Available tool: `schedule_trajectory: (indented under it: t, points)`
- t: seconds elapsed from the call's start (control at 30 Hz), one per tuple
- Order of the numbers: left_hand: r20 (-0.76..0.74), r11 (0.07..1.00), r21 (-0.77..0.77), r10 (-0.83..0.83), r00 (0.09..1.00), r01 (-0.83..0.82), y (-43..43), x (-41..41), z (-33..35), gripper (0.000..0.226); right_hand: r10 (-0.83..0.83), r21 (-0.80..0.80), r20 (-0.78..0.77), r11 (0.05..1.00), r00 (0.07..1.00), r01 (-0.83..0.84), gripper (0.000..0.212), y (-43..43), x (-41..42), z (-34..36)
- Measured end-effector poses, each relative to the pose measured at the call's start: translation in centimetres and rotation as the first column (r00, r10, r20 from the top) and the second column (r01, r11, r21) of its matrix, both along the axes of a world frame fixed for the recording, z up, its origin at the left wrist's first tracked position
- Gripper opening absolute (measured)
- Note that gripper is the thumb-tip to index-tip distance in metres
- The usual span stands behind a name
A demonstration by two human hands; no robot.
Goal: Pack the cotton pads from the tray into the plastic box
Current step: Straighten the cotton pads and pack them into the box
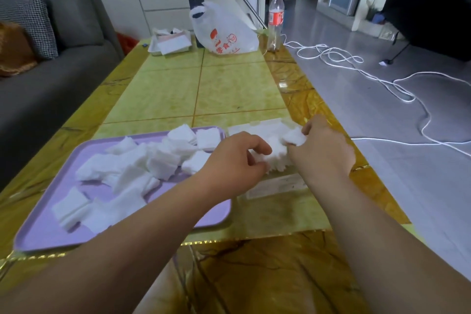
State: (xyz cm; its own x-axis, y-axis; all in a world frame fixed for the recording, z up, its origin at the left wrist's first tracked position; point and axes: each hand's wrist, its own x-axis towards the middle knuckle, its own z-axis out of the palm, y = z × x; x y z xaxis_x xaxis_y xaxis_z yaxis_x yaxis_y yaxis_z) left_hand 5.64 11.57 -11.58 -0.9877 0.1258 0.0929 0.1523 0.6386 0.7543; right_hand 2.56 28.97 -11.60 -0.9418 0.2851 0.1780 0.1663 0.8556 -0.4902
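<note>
Plastic box (275, 183), at 3 o'clock of the tray (46, 234): largely hidden beneath both hands and stacked cotton pads (276, 153). Label print on its near wall is illegibly blurred.

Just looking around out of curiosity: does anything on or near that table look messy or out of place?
The cotton pads lie in a loose jumble on the purple tray, not stacked. A white cord sprawls in loops over the floor right of the table, where someone could trip. Nothing looks spilled or broken.
</note>
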Motion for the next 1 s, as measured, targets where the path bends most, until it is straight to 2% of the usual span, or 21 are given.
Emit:
schedule_trajectory:
  t: [0.1, 0.2, 0.3, 0.43, 0.57, 0.67, 0.77, 0.8, 0.87, 0.93, 1.0]
  points:
    - [-0.009, 1.000, -0.007, -0.012, 1.000, 0.012, -0.1, 0.3, 0.1, 0.020, 0.025, 0.085, -0.007, 0.996, 1.000, -0.024, 0.023, -0.6, -0.1, 0.2]
    - [-0.025, 1.000, -0.011, -0.029, 0.999, 0.028, -0.3, 0.5, 0.1, 0.019, 0.058, 0.135, 0.040, 0.989, 0.998, -0.063, 0.028, -0.8, 0.1, 0.7]
    - [-0.042, 0.999, -0.007, -0.042, 0.998, 0.041, -0.2, 0.6, 0.0, 0.017, 0.127, 0.144, 0.018, 0.981, 0.992, -0.129, 0.027, -1.1, 0.7, 1.0]
    - [-0.093, 0.997, 0.051, -0.060, 0.994, 0.065, -0.2, 0.7, -0.7, 0.014, 0.192, 0.123, 0.071, 0.972, 0.979, -0.199, 0.026, -0.8, 0.7, 0.5]
    - [-0.225, 0.990, 0.142, 0.020, 0.974, 0.012, -1.9, 1.5, -1.1, 0.016, 0.160, -0.003, -0.067, 0.987, 0.985, -0.160, 0.026, -0.5, 0.1, -0.1]
    - [-0.311, 0.991, 0.030, 0.131, 0.941, -0.128, -5.2, 1.6, -1.4, 0.017, 0.164, -0.037, -0.143, 0.985, 0.976, -0.171, 0.023, -0.6, 0.0, 0.1]
    - [-0.166, 0.940, -0.285, 0.147, 0.975, -0.190, -8.2, 1.4, -1.9, 0.024, 0.229, -0.065, -0.179, 0.968, 0.957, -0.244, 0.008, -1.6, 0.7, 0.7]
    - [-0.118, 0.911, -0.377, 0.133, 0.984, -0.168, -8.7, 1.4, -2.0, 0.030, 0.267, -0.074, -0.143, 0.957, 0.953, -0.279, 0.006, -2.1, 1.0, 1.0]
    - [-0.046, 0.867, -0.488, 0.089, 0.995, -0.100, -8.8, 1.4, -2.1, 0.041, 0.362, -0.080, -0.016, 0.929, 0.932, -0.362, 0.024, -3.2, 1.7, 1.5]
    - [-0.007, 0.851, -0.522, 0.069, 0.998, -0.063, -8.6, 1.5, -2.1, 0.048, 0.432, -0.083, 0.086, 0.901, 0.898, -0.426, 0.032, -4.1, 2.3, 1.6]
    - [0.002, 0.858, -0.510, 0.070, 0.998, -0.059, -8.6, 1.7, -2.3, 0.052, 0.448, -0.107, 0.105, 0.892, 0.888, -0.438, 0.031, -4.4, 2.4, 1.3]
